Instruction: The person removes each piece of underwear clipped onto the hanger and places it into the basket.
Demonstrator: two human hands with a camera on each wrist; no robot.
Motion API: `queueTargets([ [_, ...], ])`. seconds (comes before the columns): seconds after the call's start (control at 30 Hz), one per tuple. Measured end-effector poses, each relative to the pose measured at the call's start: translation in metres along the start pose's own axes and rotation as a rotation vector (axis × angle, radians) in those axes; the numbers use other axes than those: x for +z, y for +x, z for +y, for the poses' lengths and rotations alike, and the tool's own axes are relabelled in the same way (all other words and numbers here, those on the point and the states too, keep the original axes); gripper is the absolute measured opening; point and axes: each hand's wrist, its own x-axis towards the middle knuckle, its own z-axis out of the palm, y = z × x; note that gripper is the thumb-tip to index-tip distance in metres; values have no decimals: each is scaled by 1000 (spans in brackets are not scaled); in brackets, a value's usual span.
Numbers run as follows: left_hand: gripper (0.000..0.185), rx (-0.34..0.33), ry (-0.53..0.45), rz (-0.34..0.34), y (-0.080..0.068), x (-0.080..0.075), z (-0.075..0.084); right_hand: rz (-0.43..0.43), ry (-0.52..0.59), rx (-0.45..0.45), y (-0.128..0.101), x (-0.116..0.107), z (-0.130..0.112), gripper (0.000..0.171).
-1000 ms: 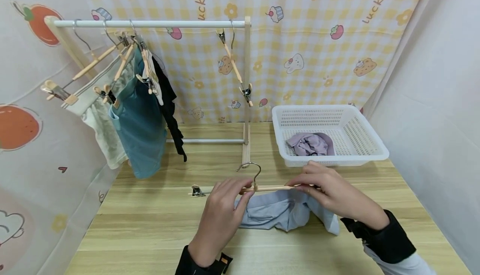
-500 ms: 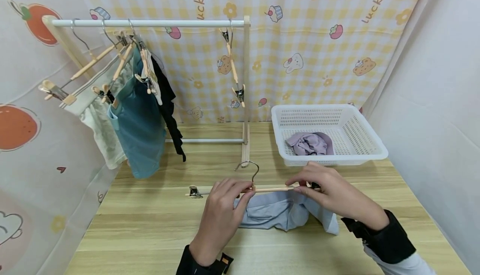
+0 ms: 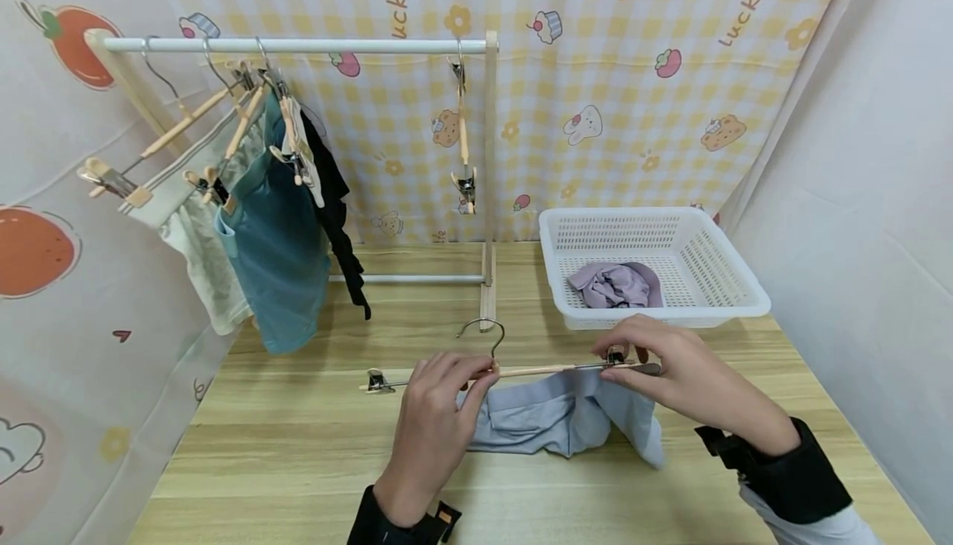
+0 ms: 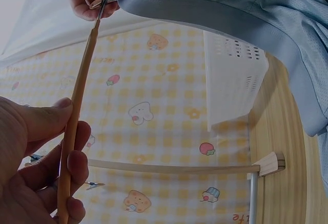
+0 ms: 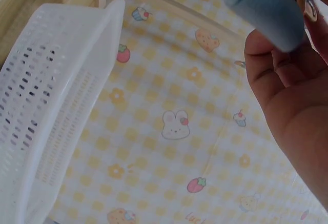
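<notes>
The left hand (image 3: 435, 421) grips the wooden hanger (image 3: 514, 370) at mid-table; the right hand (image 3: 673, 367) pinches its clip (image 3: 616, 356) over the blue shorts (image 3: 554, 417) — the backdrop (image 3: 596, 74) reads "luck li".

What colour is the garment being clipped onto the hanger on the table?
Light blue. The garment shows best in the head view, hanging below the hanger.

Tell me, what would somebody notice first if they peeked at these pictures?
First, the two hands at the front of the wooden table: the left hand holds the middle of a wooden clip hanger, and the right hand pinches its right clip over pale blue shorts. Behind on the left, a rack carries hung clothes, and a white basket on the right holds a purple garment.
</notes>
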Motion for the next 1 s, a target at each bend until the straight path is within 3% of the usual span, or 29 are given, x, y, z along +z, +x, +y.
queueTargets([
  [0.33, 16, -20, 8, 10, -1, -3, -2, 79, 9, 42, -6, -2, 5, 42],
  [0.73, 15, -16, -31, 38, 0, -3, -3, 123, 34, -17, -6, 1, 10, 50],
  [1.0, 17, -7, -65, 49, 1, -2, -3, 167, 5, -95, -7, 1, 14, 44],
])
